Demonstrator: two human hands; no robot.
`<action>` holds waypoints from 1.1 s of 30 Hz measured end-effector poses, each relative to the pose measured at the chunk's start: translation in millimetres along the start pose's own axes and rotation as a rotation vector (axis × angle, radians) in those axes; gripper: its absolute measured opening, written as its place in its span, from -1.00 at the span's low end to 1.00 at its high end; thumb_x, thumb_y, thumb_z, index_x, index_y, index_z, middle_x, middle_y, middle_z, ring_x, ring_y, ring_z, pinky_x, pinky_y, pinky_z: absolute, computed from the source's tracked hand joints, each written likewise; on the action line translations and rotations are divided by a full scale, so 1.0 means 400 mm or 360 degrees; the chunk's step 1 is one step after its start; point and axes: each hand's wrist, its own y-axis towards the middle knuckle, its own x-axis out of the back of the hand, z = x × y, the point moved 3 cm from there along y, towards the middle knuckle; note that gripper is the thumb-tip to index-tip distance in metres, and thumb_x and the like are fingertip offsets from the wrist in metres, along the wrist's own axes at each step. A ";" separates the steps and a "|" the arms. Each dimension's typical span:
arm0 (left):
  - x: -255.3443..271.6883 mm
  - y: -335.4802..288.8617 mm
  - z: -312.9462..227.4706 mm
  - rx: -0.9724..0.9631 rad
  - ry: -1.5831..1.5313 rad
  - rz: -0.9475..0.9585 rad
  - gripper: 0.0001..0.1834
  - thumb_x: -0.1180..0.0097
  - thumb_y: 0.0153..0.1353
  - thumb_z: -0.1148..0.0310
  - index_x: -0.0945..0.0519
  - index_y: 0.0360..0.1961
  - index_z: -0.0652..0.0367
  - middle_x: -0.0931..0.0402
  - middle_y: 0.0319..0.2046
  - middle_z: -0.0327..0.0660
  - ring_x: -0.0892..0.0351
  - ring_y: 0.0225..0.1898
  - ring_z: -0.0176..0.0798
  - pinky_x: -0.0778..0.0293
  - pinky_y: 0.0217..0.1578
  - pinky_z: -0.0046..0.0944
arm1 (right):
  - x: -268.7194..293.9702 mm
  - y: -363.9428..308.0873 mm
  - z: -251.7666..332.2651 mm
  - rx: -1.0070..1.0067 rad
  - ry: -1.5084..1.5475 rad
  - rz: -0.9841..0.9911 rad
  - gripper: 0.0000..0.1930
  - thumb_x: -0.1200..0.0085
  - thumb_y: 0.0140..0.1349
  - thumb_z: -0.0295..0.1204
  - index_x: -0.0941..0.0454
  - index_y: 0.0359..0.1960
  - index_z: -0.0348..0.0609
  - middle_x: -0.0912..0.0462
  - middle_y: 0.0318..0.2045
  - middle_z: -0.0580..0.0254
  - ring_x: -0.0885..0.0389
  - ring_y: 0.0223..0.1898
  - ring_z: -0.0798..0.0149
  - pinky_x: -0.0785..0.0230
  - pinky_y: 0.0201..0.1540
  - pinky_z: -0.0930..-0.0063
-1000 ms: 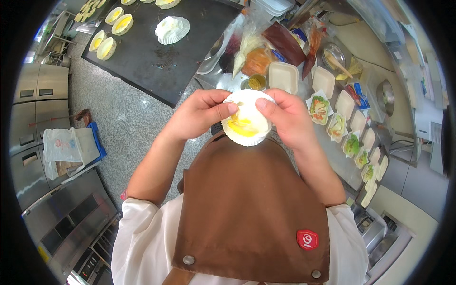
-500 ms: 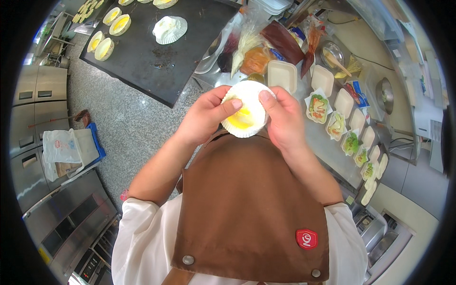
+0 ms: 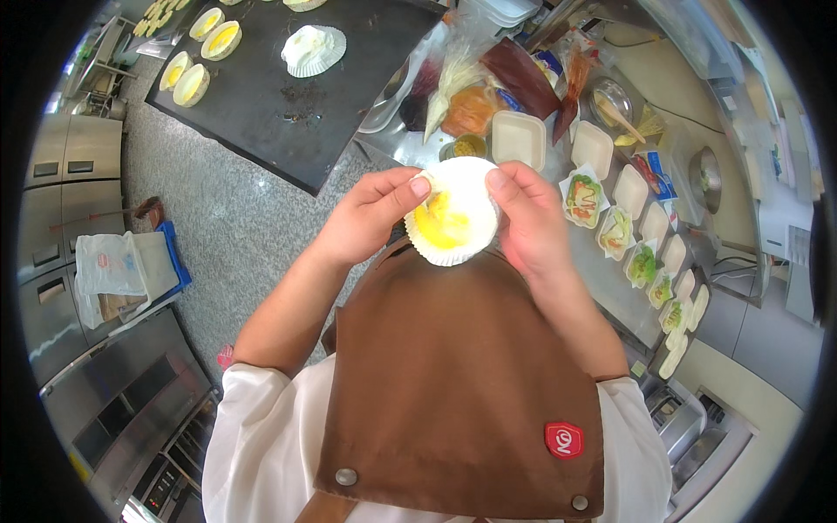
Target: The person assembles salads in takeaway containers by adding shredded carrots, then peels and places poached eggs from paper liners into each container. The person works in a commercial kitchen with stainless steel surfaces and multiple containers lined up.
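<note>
Just beyond our brown apron (image 3: 453, 383), our left hand (image 3: 370, 213) and right hand (image 3: 527, 209) hold a fluted white paper cup (image 3: 458, 220) between them, fingers pinched at its opposite sides, yellow smeared inside. To the right, boxes of greens (image 3: 643, 265) line the counter (image 3: 602, 283); farther ahead, yellow-filled cups (image 3: 221, 41) sit on a black tray (image 3: 261, 113).

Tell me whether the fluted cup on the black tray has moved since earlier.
No: judged against the black tray, the fluted cup has not shifted.

left of the left hand (image 3: 373, 216) lies open room over the floor (image 3: 235, 222), while bags (image 3: 472, 112) and boxes (image 3: 519, 139) crowd the way ahead of the right hand (image 3: 534, 213).
</note>
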 end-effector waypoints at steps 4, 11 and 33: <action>0.008 -0.006 0.004 0.0005 -0.0043 -0.0060 -0.59 -0.05 0.50 0.25 -0.60 0.06 0.47 -0.71 -0.07 -0.04 -0.70 -0.08 -0.23 -0.56 0.03 -0.23 | 0.001 0.001 -0.004 0.0021 -0.0058 0.0021 -0.80 -0.13 0.49 -0.33 -0.62 -0.15 -0.24 -0.65 -0.32 0.44 -0.52 -0.32 0.60 -0.41 -0.23 0.64; 0.010 -0.002 0.006 0.0065 -0.0454 0.0026 -0.67 -0.10 0.47 0.32 -0.65 0.02 0.42 -0.72 -0.07 -0.07 -0.70 -0.02 -0.24 -0.56 0.08 -0.23 | -0.017 0.004 -0.006 -0.0028 0.0033 -0.0055 -0.80 -0.14 0.49 -0.33 -0.61 -0.16 -0.24 -0.65 -0.31 0.43 -0.52 -0.31 0.59 -0.41 -0.22 0.64; 0.013 0.011 -0.045 0.0103 -0.0201 0.0142 -0.70 -0.16 0.43 0.34 -0.66 0.03 0.36 -0.71 -0.10 -0.19 -0.66 -0.08 -0.37 -0.54 0.02 -0.31 | -0.030 0.011 0.056 -0.0085 -0.0438 0.0234 -0.77 -0.12 0.49 -0.33 -0.66 -0.16 -0.29 -0.67 -0.30 0.43 -0.54 -0.27 0.58 -0.41 -0.16 0.62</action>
